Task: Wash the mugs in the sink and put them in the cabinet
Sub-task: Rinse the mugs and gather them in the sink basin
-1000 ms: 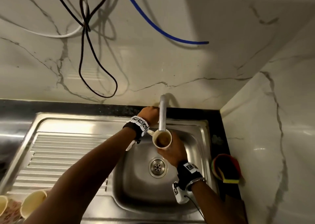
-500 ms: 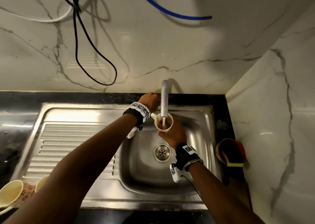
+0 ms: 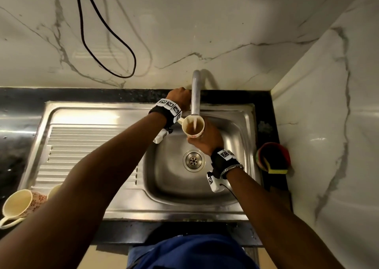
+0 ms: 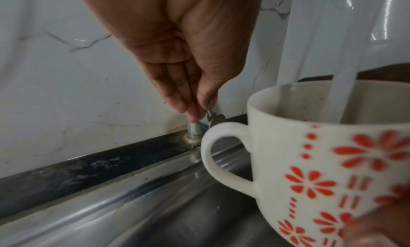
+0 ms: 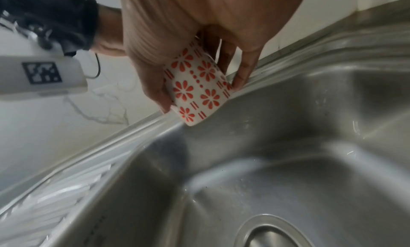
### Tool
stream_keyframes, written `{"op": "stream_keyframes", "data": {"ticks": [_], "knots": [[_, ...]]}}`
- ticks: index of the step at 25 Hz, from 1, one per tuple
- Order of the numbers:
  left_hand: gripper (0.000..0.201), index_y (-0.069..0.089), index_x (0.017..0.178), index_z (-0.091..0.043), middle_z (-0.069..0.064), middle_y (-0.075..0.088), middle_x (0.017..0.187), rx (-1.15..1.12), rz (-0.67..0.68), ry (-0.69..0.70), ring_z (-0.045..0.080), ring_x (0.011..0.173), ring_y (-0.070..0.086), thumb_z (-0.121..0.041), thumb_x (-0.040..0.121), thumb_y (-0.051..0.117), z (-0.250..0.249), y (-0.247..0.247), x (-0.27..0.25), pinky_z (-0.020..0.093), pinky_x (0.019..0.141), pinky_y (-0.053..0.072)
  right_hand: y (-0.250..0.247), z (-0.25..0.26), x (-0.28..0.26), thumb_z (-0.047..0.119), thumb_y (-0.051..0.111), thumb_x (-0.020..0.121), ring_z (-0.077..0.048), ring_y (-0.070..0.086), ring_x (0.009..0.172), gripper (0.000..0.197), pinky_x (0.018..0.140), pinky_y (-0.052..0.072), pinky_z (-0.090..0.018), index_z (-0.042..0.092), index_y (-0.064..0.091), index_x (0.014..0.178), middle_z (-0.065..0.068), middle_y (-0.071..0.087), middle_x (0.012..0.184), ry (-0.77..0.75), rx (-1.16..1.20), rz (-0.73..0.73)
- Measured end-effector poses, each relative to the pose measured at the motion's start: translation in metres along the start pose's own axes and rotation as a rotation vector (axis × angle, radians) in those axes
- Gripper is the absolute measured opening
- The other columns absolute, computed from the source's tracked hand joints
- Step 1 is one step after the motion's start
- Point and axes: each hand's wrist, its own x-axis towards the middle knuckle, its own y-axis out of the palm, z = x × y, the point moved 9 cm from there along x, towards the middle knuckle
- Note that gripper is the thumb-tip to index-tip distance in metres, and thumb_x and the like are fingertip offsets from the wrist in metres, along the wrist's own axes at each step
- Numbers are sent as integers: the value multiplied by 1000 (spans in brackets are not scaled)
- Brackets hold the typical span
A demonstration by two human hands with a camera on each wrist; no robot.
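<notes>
Since a second ago the view has tilted downward, so the front edge of the sink [image 3: 131, 211] and the blue clothing of the person now show, while the blue cable on the wall has slid out of sight; a stream of water now runs from the tap [image 3: 195, 96] into the mug [image 3: 193, 127], where at the earliest moment none was visible. The right hand [image 3: 206, 140] grips the mug from below and behind, fingers [image 5: 240, 75] and thumb curled round its flowered wall, holding it over the basin under the spout. The mug stands nearly upright, its long axis close to vertical, mouth up toward the spout and tipped slightly toward the camera, with its handle pointing left toward the left wrist. It holds brownish water. The left hand [image 4: 188, 61] reaches to the base of the tap at the back wall, and its fingertips [image 4: 195, 115] pinch the small metal tap lever [image 4: 210, 117]. On the left end of the ribbed drainboard two more mugs [image 3: 17, 204] lie on their sides, one half hidden by the left forearm. The steel sink is set in a dark stone desk [image 3: 18, 96] against white veined marble walls. A red and yellow sponge holder [image 3: 273, 158] sits right of the basin, and a black cable [image 3: 106, 29] loops down the wall.
</notes>
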Motion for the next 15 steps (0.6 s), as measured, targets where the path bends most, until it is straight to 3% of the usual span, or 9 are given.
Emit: {"op": "stream_keyframes", "data": {"ticks": [5, 8, 10, 12, 15], "knots": [[17, 65, 106, -5, 17, 71, 102, -20, -11, 10, 41, 94, 68, -6, 89, 61, 1, 1, -3, 40, 71, 49, 5, -10, 8, 41, 88, 55, -1, 70, 92, 73, 76, 61, -31, 41, 61, 123, 19, 73, 106, 54, 88, 50], [19, 66, 106, -5, 16, 72, 103, -21, -3, 0, 40, 95, 68, -8, 88, 64, 2, 4, -2, 40, 70, 49, 12, -19, 4, 36, 94, 58, -10, 75, 94, 73, 70, 65, -37, 38, 66, 126, 11, 77, 106, 126, 322, 101], [18, 67, 105, -6, 16, 72, 104, -22, -6, -9, 40, 96, 68, -9, 88, 64, 3, 4, -1, 39, 69, 47, 18, -26, -1, 35, 97, 61, -19, 76, 97, 66, 67, 65, -38, 33, 70, 120, 3, 78, 106, 243, 520, 126], [16, 67, 104, -5, 16, 72, 104, -22, -14, -11, 40, 97, 67, -9, 89, 62, 3, 2, 0, 40, 72, 49, 31, -35, -14, 36, 93, 73, -22, 76, 96, 53, 68, 63, -35, 24, 70, 120, -5, 79, 107, 422, 645, 217], [14, 67, 103, -5, 15, 72, 103, -28, -10, -17, 39, 96, 68, -9, 90, 62, 4, 5, 0, 38, 71, 48, 61, -48, -50, 53, 80, 83, -27, 73, 95, 60, 67, 62, -35, 15, 68, 127, -14, 77, 108, 731, 784, 427]]}}
